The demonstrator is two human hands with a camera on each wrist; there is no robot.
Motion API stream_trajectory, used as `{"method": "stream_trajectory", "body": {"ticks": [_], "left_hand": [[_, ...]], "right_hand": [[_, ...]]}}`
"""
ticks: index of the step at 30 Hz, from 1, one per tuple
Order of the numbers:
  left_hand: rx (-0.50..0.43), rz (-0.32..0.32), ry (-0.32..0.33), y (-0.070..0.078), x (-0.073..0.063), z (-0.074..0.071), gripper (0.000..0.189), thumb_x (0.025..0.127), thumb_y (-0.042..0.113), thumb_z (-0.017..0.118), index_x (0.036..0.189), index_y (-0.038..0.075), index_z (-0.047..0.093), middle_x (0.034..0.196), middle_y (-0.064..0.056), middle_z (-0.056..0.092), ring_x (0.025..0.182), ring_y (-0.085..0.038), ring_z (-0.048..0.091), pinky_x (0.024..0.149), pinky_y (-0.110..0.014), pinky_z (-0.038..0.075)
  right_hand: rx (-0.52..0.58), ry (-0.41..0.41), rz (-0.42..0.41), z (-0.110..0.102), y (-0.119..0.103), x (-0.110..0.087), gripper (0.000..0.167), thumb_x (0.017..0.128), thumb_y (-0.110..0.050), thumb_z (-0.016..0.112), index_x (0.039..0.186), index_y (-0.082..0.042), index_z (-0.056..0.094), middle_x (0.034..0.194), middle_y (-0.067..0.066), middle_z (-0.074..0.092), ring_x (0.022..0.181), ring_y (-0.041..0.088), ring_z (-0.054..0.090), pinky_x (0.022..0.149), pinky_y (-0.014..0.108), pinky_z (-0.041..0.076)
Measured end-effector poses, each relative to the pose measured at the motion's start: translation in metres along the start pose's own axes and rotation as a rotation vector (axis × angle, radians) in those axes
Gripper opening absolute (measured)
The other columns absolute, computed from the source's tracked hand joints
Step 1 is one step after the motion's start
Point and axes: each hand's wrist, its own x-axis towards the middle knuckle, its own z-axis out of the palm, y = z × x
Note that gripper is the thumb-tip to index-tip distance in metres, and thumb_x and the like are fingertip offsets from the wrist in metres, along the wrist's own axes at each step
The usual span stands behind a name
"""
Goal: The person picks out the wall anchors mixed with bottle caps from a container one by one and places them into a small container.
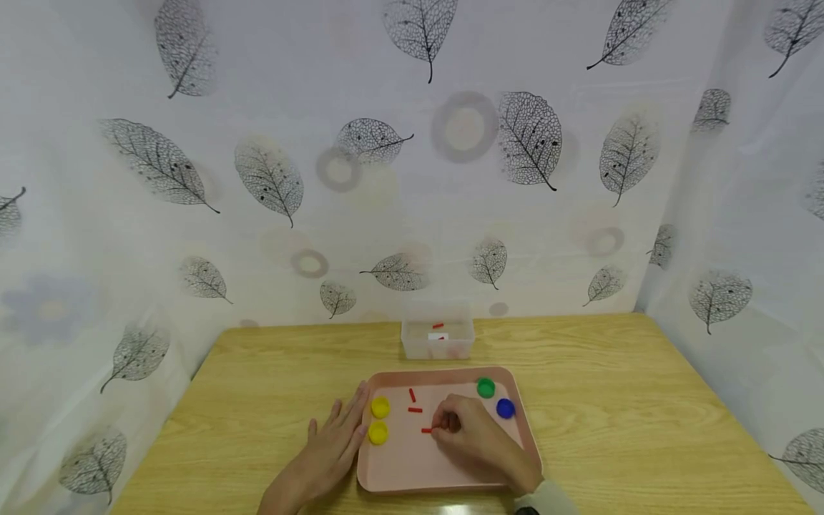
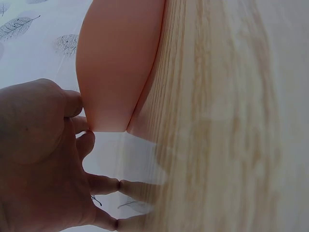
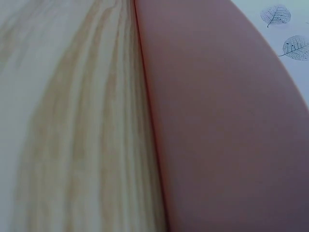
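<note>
A pink tray (image 1: 399, 468) lies on the wooden table. My right hand (image 1: 473, 433) is over its middle, thumb and fingertips pinching the end of a small red stick (image 1: 426, 430). Two more red sticks, an upper one (image 1: 413, 395) and a lower one (image 1: 415, 410), lie on the tray farther back. My left hand (image 1: 327, 452) rests with spread fingers at the tray's left edge; in the left wrist view its fingertips (image 2: 86, 140) touch the pink rim and the table. The right wrist view has only tray side and table, no hand.
Two yellow round caps, a back one (image 1: 380, 408) and a front one (image 1: 378, 432), sit at the tray's left. At its right are a green cap (image 1: 486, 388) and a blue cap (image 1: 505, 408). Behind stands a clear plastic box (image 1: 418, 350) with red pieces inside. A leaf-patterned curtain (image 1: 438, 214) surrounds the table.
</note>
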Motion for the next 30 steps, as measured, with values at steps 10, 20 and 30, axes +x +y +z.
{"method": "stream_trajectory", "body": {"ticks": [10,20,30], "left_hand": [[0.006,-0.025,0.007,0.01,-0.007,0.003,0.058,0.114,0.041,0.028,0.166,0.024,0.009,0.171,0.004,0.007,0.151,-0.052,0.014,0.103,-0.087,0.003],[0.006,-0.028,0.017,0.01,-0.011,0.007,0.058,0.114,0.04,0.028,0.166,0.024,0.01,0.171,0.004,0.007,0.15,-0.052,0.014,0.103,-0.087,0.002],[0.006,-0.018,0.029,0.009,-0.011,0.011,0.058,0.114,0.04,0.028,0.166,0.023,0.01,0.171,0.004,0.007,0.15,-0.053,0.015,0.102,-0.087,0.002]], "right_hand": [[0.006,0.004,0.008,-0.004,-0.002,-0.008,0.007,0.087,-0.007,0.076,0.085,-0.012,0.072,0.078,-0.011,0.06,0.073,0.004,0.055,0.064,0.021,0.05],[0.006,0.024,-0.02,-0.001,-0.001,-0.012,0.007,0.085,-0.006,0.075,0.083,-0.012,0.071,0.077,-0.012,0.06,0.071,0.003,0.055,0.063,0.02,0.05],[-0.005,0.046,-0.045,-0.001,-0.004,-0.014,0.009,0.086,-0.007,0.076,0.085,-0.013,0.07,0.079,-0.011,0.06,0.074,0.006,0.056,0.066,0.021,0.051]]}}
